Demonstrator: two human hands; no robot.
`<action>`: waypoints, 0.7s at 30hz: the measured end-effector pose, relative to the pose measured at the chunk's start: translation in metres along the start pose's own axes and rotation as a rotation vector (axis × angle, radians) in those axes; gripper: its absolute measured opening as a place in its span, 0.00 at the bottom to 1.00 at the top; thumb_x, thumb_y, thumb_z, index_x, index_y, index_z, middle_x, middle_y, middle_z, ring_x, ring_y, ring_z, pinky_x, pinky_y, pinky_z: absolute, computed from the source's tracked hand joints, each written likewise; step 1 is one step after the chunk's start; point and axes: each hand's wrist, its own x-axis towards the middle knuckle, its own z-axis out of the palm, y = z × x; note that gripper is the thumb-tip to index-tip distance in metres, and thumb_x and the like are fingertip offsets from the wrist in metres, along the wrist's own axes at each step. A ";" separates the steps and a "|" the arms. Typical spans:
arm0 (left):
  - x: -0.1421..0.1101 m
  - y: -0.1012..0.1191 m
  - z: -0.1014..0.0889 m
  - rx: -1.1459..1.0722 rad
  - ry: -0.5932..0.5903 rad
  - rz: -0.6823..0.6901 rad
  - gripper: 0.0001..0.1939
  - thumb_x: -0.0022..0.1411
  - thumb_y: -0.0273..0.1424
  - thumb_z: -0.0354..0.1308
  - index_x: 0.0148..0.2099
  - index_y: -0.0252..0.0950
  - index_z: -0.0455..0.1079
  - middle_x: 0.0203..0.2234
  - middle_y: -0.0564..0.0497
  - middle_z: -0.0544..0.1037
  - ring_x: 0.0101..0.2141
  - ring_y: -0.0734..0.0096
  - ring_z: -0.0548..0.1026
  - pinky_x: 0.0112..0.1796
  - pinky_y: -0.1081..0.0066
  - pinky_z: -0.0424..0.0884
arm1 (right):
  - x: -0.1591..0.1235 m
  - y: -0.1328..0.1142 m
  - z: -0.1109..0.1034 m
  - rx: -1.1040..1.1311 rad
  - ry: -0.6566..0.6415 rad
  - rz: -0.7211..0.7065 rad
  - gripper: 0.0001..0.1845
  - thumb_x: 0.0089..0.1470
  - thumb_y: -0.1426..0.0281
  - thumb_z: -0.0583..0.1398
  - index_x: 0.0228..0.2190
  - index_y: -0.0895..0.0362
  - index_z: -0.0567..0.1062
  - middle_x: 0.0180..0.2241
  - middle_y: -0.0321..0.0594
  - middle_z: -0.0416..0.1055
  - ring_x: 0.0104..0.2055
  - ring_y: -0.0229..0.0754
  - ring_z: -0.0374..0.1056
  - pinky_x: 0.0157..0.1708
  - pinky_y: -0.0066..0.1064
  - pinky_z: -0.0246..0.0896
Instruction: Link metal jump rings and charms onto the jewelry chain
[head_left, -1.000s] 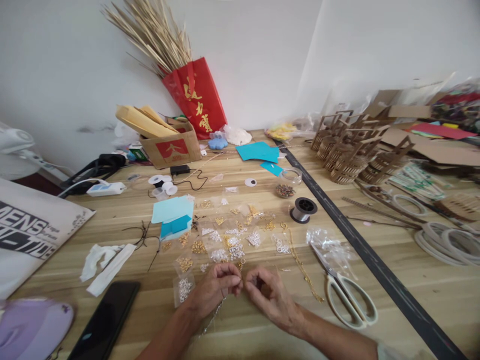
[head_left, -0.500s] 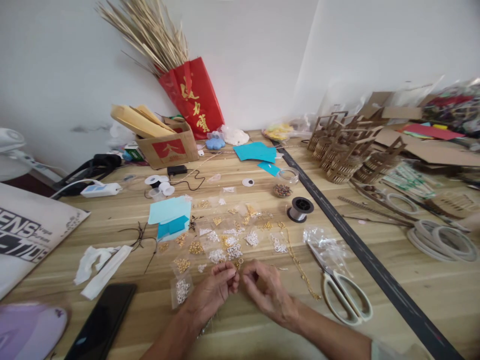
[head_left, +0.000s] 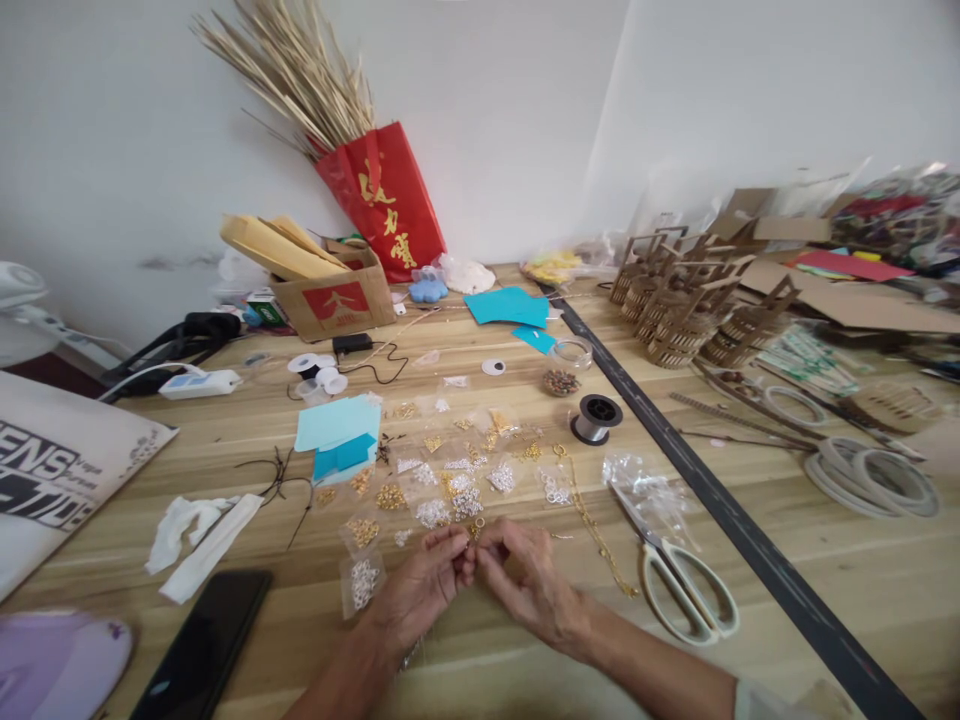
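Low over the front of the table, my left hand (head_left: 426, 582) and my right hand (head_left: 529, 580) meet with their fingertips pinched close together. Whatever sits between the fingers is too small to make out. Just beyond them lie small clear bags of silver beads (head_left: 466, 500) and gold beads (head_left: 390, 496). A bag of white rings (head_left: 364, 582) is left of my left hand. To the right of my right hand stretches a gold chain (head_left: 598, 536), near a bag of silver rings (head_left: 555, 487). Thin strands hang below my left hand, partly hidden by it.
White-handled scissors (head_left: 686, 590) and a crumpled clear bag (head_left: 652, 490) lie on the right. A wire spool (head_left: 596, 419) stands farther back. A black phone (head_left: 202, 645) is at front left, with blue paper (head_left: 341, 425) beyond. Small bamboo baskets (head_left: 675, 315) stand at back right.
My right hand has shifted slightly left, so its fingertips now meet those of my left hand. The whole view has moved a little.
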 end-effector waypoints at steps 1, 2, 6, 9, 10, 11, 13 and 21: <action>0.000 0.000 0.000 -0.004 0.001 0.001 0.11 0.45 0.26 0.74 0.28 0.29 0.75 0.20 0.52 0.76 0.23 0.78 0.72 0.27 0.78 0.68 | 0.000 0.000 0.000 -0.003 0.002 -0.001 0.07 0.61 0.72 0.55 0.30 0.55 0.69 0.24 0.34 0.70 0.22 0.34 0.65 0.25 0.24 0.58; 0.000 0.000 0.000 -0.009 0.002 0.000 0.11 0.44 0.26 0.74 0.28 0.29 0.75 0.20 0.52 0.76 0.23 0.78 0.72 0.27 0.78 0.68 | 0.000 -0.001 0.000 -0.002 0.004 -0.002 0.07 0.61 0.72 0.55 0.30 0.55 0.69 0.24 0.34 0.70 0.22 0.34 0.65 0.25 0.24 0.58; -0.001 0.002 0.001 -0.022 0.007 0.008 0.11 0.42 0.26 0.75 0.28 0.28 0.76 0.20 0.51 0.76 0.23 0.78 0.72 0.27 0.79 0.69 | 0.000 -0.001 0.000 0.006 -0.006 0.014 0.07 0.61 0.72 0.55 0.30 0.55 0.69 0.24 0.34 0.71 0.23 0.34 0.65 0.25 0.25 0.58; -0.001 0.002 0.003 -0.012 0.012 0.020 0.12 0.42 0.26 0.75 0.28 0.28 0.75 0.20 0.51 0.76 0.23 0.78 0.72 0.27 0.79 0.69 | -0.001 0.000 0.000 0.011 -0.029 0.027 0.07 0.61 0.72 0.55 0.31 0.55 0.69 0.25 0.35 0.71 0.24 0.35 0.65 0.26 0.26 0.59; -0.001 0.003 0.003 -0.007 0.012 0.022 0.12 0.43 0.26 0.74 0.28 0.28 0.75 0.20 0.52 0.76 0.23 0.78 0.72 0.27 0.79 0.69 | -0.001 0.000 0.000 0.016 -0.031 0.027 0.07 0.62 0.72 0.55 0.31 0.55 0.70 0.25 0.35 0.72 0.24 0.35 0.65 0.26 0.26 0.59; -0.001 0.003 0.003 -0.002 0.011 0.024 0.12 0.43 0.26 0.74 0.27 0.29 0.75 0.20 0.52 0.76 0.23 0.78 0.72 0.27 0.79 0.69 | -0.001 0.000 0.000 0.022 -0.034 0.028 0.07 0.62 0.72 0.54 0.31 0.55 0.70 0.25 0.36 0.72 0.24 0.35 0.65 0.26 0.26 0.59; -0.001 0.003 0.004 0.004 0.007 0.025 0.11 0.43 0.27 0.74 0.27 0.29 0.75 0.20 0.52 0.76 0.23 0.78 0.72 0.27 0.79 0.68 | -0.001 0.000 0.001 0.028 -0.034 0.029 0.07 0.62 0.72 0.54 0.31 0.55 0.70 0.25 0.36 0.72 0.24 0.35 0.65 0.26 0.26 0.59; -0.001 0.002 0.003 -0.049 0.038 -0.003 0.12 0.41 0.25 0.75 0.26 0.29 0.76 0.20 0.52 0.76 0.22 0.78 0.72 0.27 0.79 0.68 | -0.001 0.001 0.000 0.014 -0.035 0.036 0.07 0.62 0.71 0.55 0.31 0.55 0.69 0.24 0.35 0.71 0.23 0.35 0.65 0.25 0.26 0.58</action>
